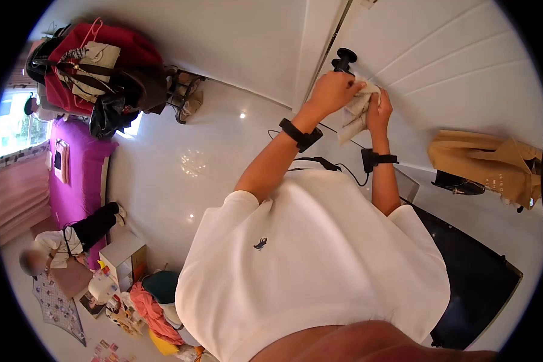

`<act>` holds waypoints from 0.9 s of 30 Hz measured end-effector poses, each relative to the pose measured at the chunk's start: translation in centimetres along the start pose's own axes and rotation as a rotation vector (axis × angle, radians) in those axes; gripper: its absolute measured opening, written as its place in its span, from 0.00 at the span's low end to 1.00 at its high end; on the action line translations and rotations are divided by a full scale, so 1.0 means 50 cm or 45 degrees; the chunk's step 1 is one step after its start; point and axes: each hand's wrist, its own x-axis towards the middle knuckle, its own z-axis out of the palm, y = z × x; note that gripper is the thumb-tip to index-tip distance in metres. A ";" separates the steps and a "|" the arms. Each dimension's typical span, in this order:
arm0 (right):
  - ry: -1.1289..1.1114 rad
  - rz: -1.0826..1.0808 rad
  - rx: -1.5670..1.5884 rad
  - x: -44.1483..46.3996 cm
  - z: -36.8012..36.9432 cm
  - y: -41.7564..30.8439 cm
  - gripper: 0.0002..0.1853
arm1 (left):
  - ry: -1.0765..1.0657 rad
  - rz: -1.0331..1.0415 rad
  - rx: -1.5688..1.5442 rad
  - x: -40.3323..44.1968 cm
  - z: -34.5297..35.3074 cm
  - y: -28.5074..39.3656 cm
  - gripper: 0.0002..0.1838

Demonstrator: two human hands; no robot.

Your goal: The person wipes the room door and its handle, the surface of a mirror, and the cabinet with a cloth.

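A folded beige cloth [355, 116] hangs between my two hands in front of a white door. My left hand [334, 93] is closed on the upper left part of the cloth, right beside a black door knob [344, 59]. Whether that hand also touches the knob is hard to make out. On the cloth's right side, my right hand [379, 113] pinches its upper edge with bent fingers. Black straps with small devices sit on both wrists.
Clothes and bags [99, 69] hang at upper left, above a shoe rack [186, 96]. A person [66, 241] is near the purple bed [81, 175]. Tan garments [485, 163] hang at right. A dark glossy panel [473, 271] stands at lower right.
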 end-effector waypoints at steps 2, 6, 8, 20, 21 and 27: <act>0.174 -0.240 -0.311 -0.023 0.002 0.005 0.15 | -0.061 0.042 -0.002 -0.001 0.004 0.002 0.20; 0.183 -0.171 -0.315 -0.042 -0.007 0.021 0.14 | -0.188 0.050 -0.067 -0.007 0.011 -0.009 0.18; 0.150 -0.123 -0.342 -0.060 -0.006 0.028 0.12 | -0.198 0.072 -0.108 -0.010 0.017 -0.021 0.18; 0.161 -0.457 -0.512 -0.117 -0.003 -0.084 0.09 | -0.562 -0.053 -0.627 -0.028 0.011 -0.050 0.29; 0.159 -0.539 -0.489 -0.119 -0.004 -0.092 0.10 | -0.716 -0.123 -0.658 -0.036 -0.008 -0.031 0.33; -0.055 -0.700 -0.322 -0.134 0.000 -0.130 0.22 | -1.023 -0.037 -0.924 -0.060 0.003 -0.066 0.36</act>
